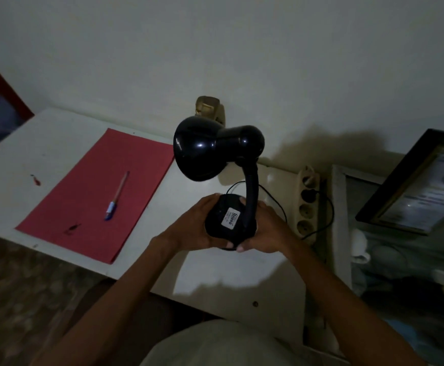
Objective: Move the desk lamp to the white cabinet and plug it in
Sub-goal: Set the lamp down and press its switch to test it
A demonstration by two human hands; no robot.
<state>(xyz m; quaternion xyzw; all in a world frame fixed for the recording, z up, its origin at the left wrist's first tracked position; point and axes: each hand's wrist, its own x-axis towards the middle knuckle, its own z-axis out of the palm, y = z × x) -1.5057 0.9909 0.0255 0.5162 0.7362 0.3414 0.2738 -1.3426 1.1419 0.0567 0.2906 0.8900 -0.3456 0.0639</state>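
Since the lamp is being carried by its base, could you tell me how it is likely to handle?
The desk lamp, held at its round base by the left hand and right hand, probably feels top-heavy: its shade overhangs leftward. The gooseneck may flex. Its trailing cord, seemingly plugged into the power strip, could tug.

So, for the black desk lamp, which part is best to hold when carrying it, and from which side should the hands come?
Probably the round base, cupped from both sides, as the left hand and right hand hold it now. The base is wide and looks like the heaviest part; the thin neck bends and the shade leans out to the left, so these give a poor grip. Mind the cord.
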